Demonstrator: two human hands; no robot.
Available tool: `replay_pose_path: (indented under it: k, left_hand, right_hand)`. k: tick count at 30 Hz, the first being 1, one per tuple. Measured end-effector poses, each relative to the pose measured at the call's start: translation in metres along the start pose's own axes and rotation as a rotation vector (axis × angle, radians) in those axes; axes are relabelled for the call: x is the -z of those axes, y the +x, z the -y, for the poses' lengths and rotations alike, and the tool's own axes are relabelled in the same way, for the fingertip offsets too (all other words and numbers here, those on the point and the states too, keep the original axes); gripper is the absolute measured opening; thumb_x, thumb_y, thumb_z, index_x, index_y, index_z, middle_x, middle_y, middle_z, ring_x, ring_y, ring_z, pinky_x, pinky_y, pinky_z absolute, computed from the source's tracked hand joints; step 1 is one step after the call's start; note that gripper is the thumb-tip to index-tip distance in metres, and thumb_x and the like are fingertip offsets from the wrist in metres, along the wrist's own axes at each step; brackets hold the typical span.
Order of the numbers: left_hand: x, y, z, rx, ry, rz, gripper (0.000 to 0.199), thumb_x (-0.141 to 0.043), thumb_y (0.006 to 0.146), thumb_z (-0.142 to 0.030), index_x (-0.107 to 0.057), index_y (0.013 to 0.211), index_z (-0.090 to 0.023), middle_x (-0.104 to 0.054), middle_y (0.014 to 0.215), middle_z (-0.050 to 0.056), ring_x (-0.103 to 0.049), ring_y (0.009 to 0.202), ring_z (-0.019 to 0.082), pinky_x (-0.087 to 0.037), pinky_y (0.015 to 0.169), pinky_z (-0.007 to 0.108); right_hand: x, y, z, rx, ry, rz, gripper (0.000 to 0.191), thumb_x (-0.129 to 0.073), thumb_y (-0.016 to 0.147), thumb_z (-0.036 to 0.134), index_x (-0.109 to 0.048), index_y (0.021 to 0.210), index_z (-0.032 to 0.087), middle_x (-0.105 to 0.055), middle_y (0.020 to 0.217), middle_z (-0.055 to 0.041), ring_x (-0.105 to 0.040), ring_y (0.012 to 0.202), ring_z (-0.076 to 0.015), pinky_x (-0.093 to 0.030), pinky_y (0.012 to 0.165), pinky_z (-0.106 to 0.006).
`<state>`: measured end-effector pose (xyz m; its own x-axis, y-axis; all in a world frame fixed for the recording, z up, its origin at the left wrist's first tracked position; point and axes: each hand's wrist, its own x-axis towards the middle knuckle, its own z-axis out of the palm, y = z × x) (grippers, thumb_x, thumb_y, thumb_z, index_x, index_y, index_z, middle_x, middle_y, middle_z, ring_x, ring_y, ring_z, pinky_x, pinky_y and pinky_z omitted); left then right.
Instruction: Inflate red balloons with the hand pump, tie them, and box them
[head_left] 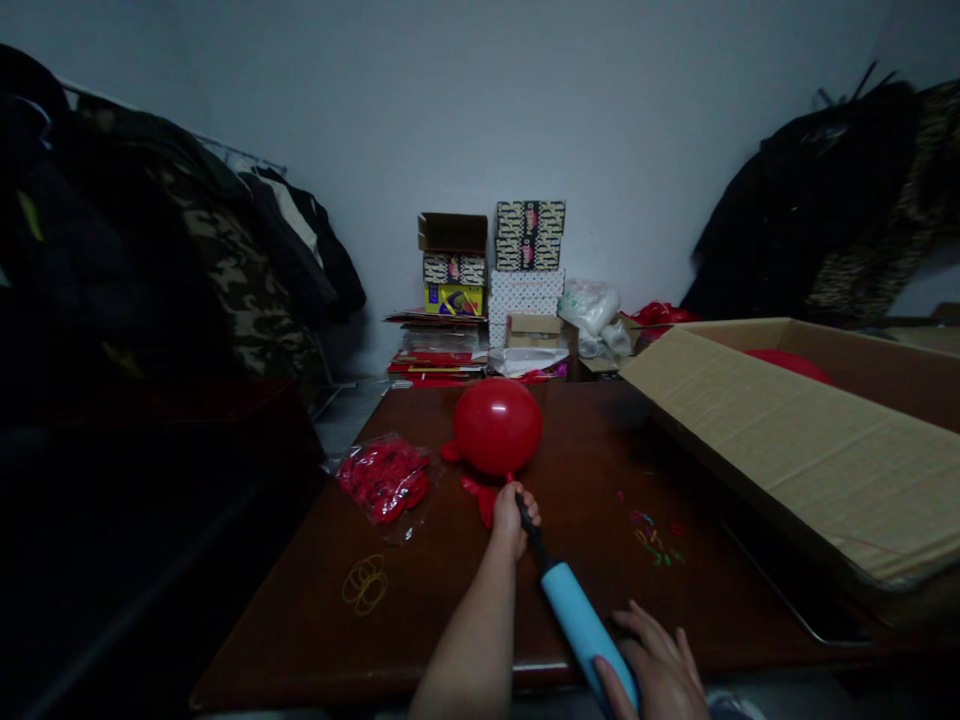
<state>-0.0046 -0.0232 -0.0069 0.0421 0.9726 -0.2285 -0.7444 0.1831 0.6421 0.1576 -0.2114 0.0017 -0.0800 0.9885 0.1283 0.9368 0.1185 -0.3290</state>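
While the left hand (511, 515) pinches the neck of the red balloon (496, 425) onto the pump (579, 618) nozzle mid-desk (420, 620) and the right hand (651, 668) wraps the blue barrel at the near edge, steady strokes and a tight pinch seem wise.

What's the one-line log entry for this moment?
left hand: pinches balloon neck on pump nozzle | right hand: grips pump | balloon: inflated, on table | box: open, right
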Motion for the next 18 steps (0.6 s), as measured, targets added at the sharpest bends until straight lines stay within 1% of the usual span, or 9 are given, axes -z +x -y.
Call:
replay_pose_path:
  k: [2,5,7,9,12,16,18]
  left_hand:
    - [0.001,0.002,0.001,0.000,-0.002,0.002,0.019,-0.052,0.068,-0.032,-0.035,0.069,-0.022,-0.037,0.047,-0.008,-0.031,0.035,0.007,-0.019,0.036,0.019]
    - [0.002,0.005,0.001,0.000,0.002,-0.011,0.019,-0.052,0.068,-0.032,-0.035,0.068,-0.022,-0.037,0.047,-0.008,-0.031,0.035,0.007,-0.019,0.035,0.019]
    - [0.002,0.008,0.001,-0.005,0.007,-0.024,0.019,-0.051,0.068,-0.032,-0.035,0.068,-0.022,-0.037,0.046,-0.008,-0.031,0.034,0.007,-0.018,0.035,0.019]
    - [0.001,0.009,0.000,-0.012,0.017,-0.031,0.020,-0.051,0.067,-0.033,-0.035,0.068,-0.022,-0.036,0.045,-0.008,-0.031,0.034,0.007,-0.017,0.034,0.019]
    - [0.000,0.010,0.000,-0.022,0.037,-0.049,0.021,-0.051,0.067,-0.034,-0.035,0.068,-0.023,-0.037,0.045,-0.008,-0.030,0.033,0.007,-0.016,0.033,0.019]
    - [0.000,0.007,0.000,-0.043,0.050,-0.049,0.023,-0.054,0.067,-0.037,-0.035,0.067,-0.022,-0.036,0.045,-0.008,-0.030,0.032,0.006,-0.016,0.033,0.018]
    - [0.000,0.005,0.000,-0.040,0.053,-0.042,0.026,-0.055,0.067,-0.038,-0.035,0.068,-0.022,-0.035,0.045,-0.009,-0.029,0.032,0.006,-0.016,0.033,0.018]
  right_hand:
    - [0.005,0.013,0.009,-0.007,0.036,0.035,0.045,-0.035,0.082,0.056,-0.066,0.093,0.026,-0.057,0.123,-0.0079,-0.042,0.124,-0.0298,-0.022,0.103,-0.061]
    - [0.007,0.027,0.021,-0.028,0.044,0.021,0.047,-0.032,0.083,0.056,-0.065,0.093,0.024,-0.055,0.125,-0.0087,-0.039,0.126,-0.0289,-0.018,0.105,-0.060]
    - [0.004,0.034,0.026,-0.035,0.035,0.002,0.049,-0.033,0.082,0.058,-0.065,0.092,0.023,-0.054,0.125,-0.0097,-0.038,0.126,-0.0294,-0.017,0.105,-0.060]
    - [0.001,0.038,0.028,-0.031,0.018,-0.003,0.051,-0.039,0.076,0.063,-0.064,0.095,0.022,-0.054,0.125,-0.0112,-0.038,0.126,-0.0314,-0.017,0.105,-0.061]
    - [-0.006,0.038,0.024,-0.025,-0.012,0.008,0.054,-0.051,0.067,0.065,-0.063,0.096,0.020,-0.056,0.123,-0.0133,-0.040,0.124,-0.0350,-0.020,0.102,-0.063]
    - [-0.016,0.029,0.013,0.016,-0.039,-0.004,0.049,-0.055,0.067,0.056,-0.063,0.096,0.018,-0.060,0.117,-0.0148,-0.045,0.120,-0.0358,-0.024,0.100,-0.064]
    - [-0.022,0.019,0.008,0.032,-0.068,-0.030,0.047,-0.061,0.063,0.051,-0.063,0.095,0.017,-0.062,0.113,-0.0152,-0.047,0.117,-0.0361,-0.025,0.099,-0.064]
